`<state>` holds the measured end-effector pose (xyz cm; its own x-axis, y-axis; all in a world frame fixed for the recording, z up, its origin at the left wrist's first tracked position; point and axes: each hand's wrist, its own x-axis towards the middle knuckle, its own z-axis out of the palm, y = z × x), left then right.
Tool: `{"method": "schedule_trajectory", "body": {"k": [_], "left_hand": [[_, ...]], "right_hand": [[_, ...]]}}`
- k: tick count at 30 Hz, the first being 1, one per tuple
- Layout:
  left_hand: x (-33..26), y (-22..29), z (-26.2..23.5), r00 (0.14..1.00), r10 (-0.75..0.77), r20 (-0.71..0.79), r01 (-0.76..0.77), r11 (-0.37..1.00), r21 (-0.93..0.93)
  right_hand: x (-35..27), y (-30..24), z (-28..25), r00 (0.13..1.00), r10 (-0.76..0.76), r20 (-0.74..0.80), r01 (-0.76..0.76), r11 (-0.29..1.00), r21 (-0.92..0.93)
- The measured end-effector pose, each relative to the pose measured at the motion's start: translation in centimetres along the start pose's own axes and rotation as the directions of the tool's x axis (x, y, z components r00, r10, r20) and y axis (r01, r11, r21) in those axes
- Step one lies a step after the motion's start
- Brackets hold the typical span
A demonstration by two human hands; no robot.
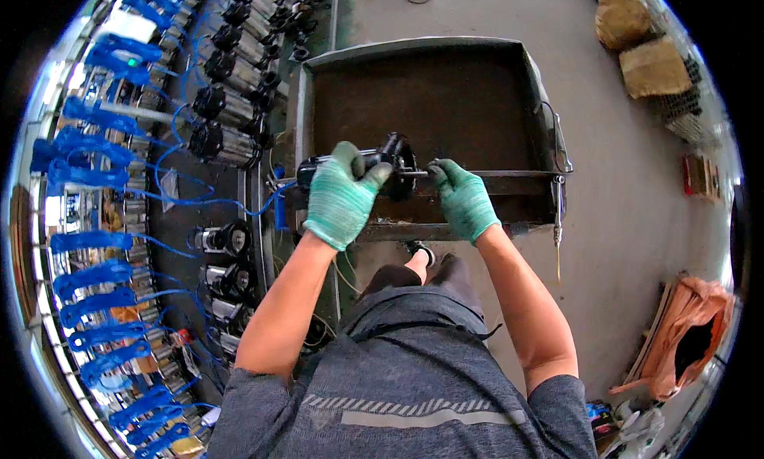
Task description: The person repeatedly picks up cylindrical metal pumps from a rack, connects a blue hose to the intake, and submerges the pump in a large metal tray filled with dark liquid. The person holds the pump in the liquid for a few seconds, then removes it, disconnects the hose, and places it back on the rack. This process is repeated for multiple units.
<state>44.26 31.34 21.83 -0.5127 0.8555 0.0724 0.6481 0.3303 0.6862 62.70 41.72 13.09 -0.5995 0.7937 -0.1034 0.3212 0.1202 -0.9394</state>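
Note:
My left hand (342,198), in a green knit glove, is closed around a black and silver pump (398,158) lying sideways over the near part of a metal trough (414,109). The pump's wide black end points right, and a short silver rod (414,173) sticks out from it. My right hand (466,200), gloved the same way, pinches at the rod's outer end. Whatever small piece may be between those fingertips is hidden. A blue cord (274,198) runs from the pump's left side.
A metal bar (513,173) crosses the trough, with a thin pipe and valve (559,212) at its right edge. Several silver and black pumps (231,145) stand at left beside coiled blue cables (87,173). An orange sack (688,332) and brown sacks (654,68) lie at right.

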Motion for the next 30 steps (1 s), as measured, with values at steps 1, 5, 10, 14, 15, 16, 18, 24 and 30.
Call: {"method": "schedule_trajectory", "body": {"k": [1,5,10,14,15,16,18,24,30], "left_hand": [[-0.6,0.3,0.4,1.000,-0.017,0.011,0.017,1.000,-0.020],[-2.9,0.7,2.7,0.997,-0.050,0.050,0.052,0.998,-0.036],[-5.4,0.0,5.9,0.970,-0.182,0.162,0.184,0.983,0.002],[-6.7,-0.9,8.7,0.961,-0.199,0.191,0.210,0.977,-0.034],[-6.9,-0.9,9.2,0.963,-0.197,0.183,0.213,0.974,-0.074],[-7.1,-1.0,9.5,0.965,-0.194,0.175,0.216,0.970,-0.114],[-7.2,-1.5,9.4,0.966,-0.178,0.188,0.207,0.967,-0.150],[-8.5,-6.8,4.1,0.992,0.044,0.120,-0.025,0.987,-0.161],[-12.6,-20.0,-4.1,0.959,-0.065,-0.277,0.173,0.905,0.388]], "right_hand": [[-0.2,1.6,0.5,0.998,-0.037,-0.044,0.036,0.999,-0.031],[-2.3,5.2,0.4,0.999,0.052,0.015,-0.051,0.999,-0.007],[-5.0,9.6,1.1,0.953,0.282,0.114,-0.302,0.921,0.246],[-5.3,13.5,0.8,0.937,0.314,0.152,-0.347,0.889,0.299],[-5.2,13.7,0.8,0.948,0.285,0.139,-0.313,0.909,0.275],[-5.0,13.8,0.9,0.959,0.254,0.127,-0.279,0.927,0.251],[-5.0,13.7,0.5,0.931,0.321,0.172,-0.356,0.903,0.241],[-5.6,9.5,0.0,0.867,0.479,0.137,-0.496,0.857,0.143],[-3.3,4.1,0.9,0.968,-0.148,-0.201,0.033,0.875,-0.484]]}}
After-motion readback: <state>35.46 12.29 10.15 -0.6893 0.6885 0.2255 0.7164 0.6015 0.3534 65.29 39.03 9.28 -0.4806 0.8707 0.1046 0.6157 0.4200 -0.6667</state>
